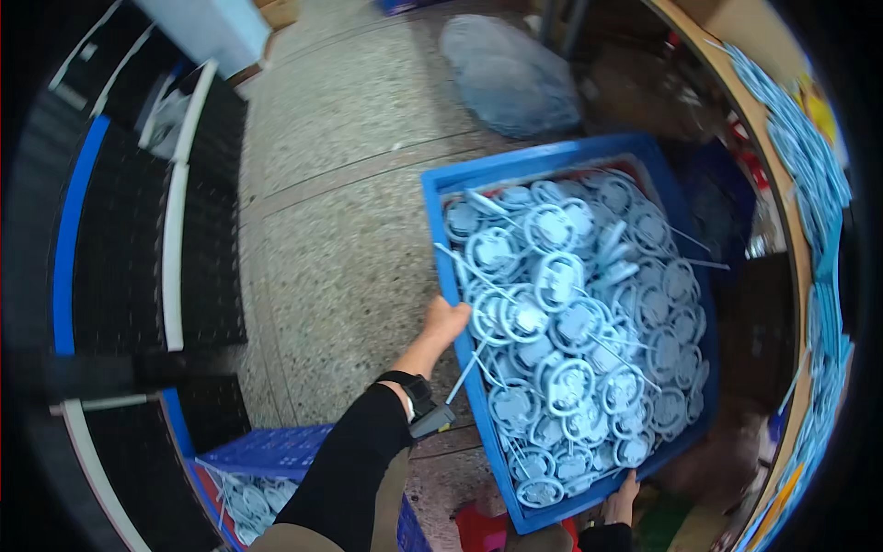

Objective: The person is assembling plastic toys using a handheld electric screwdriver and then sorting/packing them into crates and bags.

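Find right hand (pixel 623 504) clamped on near rim, left hand (pixel 445 320) clamped on left rim, of blue rectangular plastic bin (pixel 543 159). Between and beyond both hands, observe heaped pale-blue ring-shaped parts (pixel 578 322). Judge current step as supporting the load; for next move, ensure firm grips and level rim. Well beyond left hand, locate translucent bluish plastic bag (pixel 510 75).

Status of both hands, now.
Left hand: closed on the left rim of the blue tray, holding it.
Right hand: holding the same tray at its near edge; some fingers are hidden.
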`<state>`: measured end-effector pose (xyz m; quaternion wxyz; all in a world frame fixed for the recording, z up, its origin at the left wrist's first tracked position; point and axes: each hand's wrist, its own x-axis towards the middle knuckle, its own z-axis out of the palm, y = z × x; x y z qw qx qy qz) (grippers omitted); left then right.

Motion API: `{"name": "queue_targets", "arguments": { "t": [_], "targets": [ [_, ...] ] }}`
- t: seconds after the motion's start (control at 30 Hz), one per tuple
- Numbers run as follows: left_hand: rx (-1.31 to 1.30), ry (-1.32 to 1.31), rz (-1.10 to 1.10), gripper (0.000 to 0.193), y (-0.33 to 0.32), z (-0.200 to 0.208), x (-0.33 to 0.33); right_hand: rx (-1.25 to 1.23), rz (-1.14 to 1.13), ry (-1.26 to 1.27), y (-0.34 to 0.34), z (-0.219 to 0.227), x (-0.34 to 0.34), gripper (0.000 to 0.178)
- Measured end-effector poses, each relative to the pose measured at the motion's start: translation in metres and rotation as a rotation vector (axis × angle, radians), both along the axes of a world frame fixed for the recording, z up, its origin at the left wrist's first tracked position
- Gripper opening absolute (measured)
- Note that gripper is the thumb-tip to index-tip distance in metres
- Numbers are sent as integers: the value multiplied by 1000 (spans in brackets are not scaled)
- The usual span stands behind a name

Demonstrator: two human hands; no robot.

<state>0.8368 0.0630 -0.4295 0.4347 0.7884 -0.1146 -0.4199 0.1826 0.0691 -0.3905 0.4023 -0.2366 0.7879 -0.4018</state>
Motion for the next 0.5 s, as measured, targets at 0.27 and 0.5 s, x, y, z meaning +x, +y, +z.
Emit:
{"name": "queue_targets", "arguments": {
  "t": [0.27, 0.5],
  "targets": [
    [35, 102, 135, 30, 51, 46, -7, 253, 140, -33, -71, -19, 33, 52],
    [70, 95, 289, 23, 62, 51, -29, 378, 191, -176, -126, -28, 3, 58]
  ]
}}
